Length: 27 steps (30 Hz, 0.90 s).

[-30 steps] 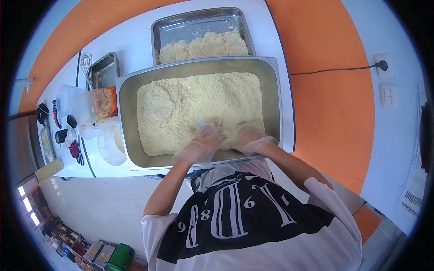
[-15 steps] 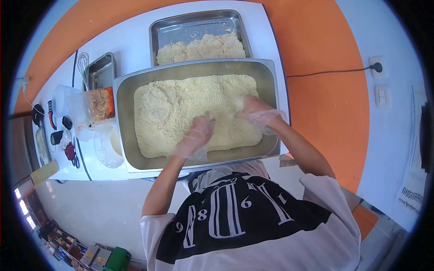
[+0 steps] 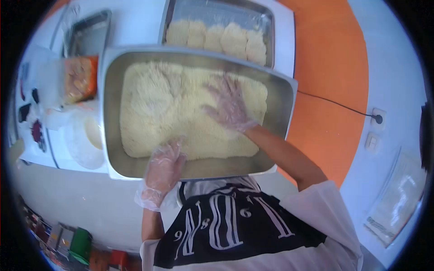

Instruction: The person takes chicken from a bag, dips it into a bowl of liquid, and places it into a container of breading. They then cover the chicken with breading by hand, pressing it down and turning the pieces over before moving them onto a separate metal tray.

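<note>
Pale breadcrumbs fill a deep steel pan in front of me. My right hand, in a clear plastic glove, lies with fingers spread on the crumbs right of the middle. At the pan's near side, my gloved left hand reaches over the rim, its fingertips at the crumbs. Its fingers look loosely extended, holding nothing visible, though they are slightly blurred. A crumb-covered mound rises on the left side of the pan; what lies inside it is hidden.
Behind the pan, a steel tray holds several crumb-coated pieces. To the left are a smaller tray, an orange bag of food and a whitish bowl. A black cable runs to a wall socket on the right.
My right hand has gone from closed in the crumbs to spread on top, further left. The left hand has drawn back toward the near rim. The camera view has shifted.
</note>
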Available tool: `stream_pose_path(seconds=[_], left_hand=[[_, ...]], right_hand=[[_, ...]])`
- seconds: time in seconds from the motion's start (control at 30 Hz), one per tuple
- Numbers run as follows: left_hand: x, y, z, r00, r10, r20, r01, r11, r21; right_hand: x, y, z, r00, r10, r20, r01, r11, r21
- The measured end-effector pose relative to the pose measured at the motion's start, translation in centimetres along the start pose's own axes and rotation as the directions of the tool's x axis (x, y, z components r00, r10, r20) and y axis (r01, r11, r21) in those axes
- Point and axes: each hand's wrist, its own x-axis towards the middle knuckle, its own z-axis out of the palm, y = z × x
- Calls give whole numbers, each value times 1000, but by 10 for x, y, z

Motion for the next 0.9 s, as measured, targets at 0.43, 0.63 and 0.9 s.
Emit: stream_pose_path(seconds=[0.43, 0.63, 0.9], left_hand=[[-23, -1, 1, 984, -67, -168, 61, 997, -43], [-13, 2, 5, 983, -98, -156, 89, 994, -64], [-25, 3, 4, 959, -111, -261, 101, 994, -51]], right_hand=[[-44, -2, -9, 959, -156, 236, 172, 984, -48], [-48, 13, 10, 983, -170, 66, 174, 983, -59], [31, 4, -18, 924, -301, 236, 323, 944, -60]])
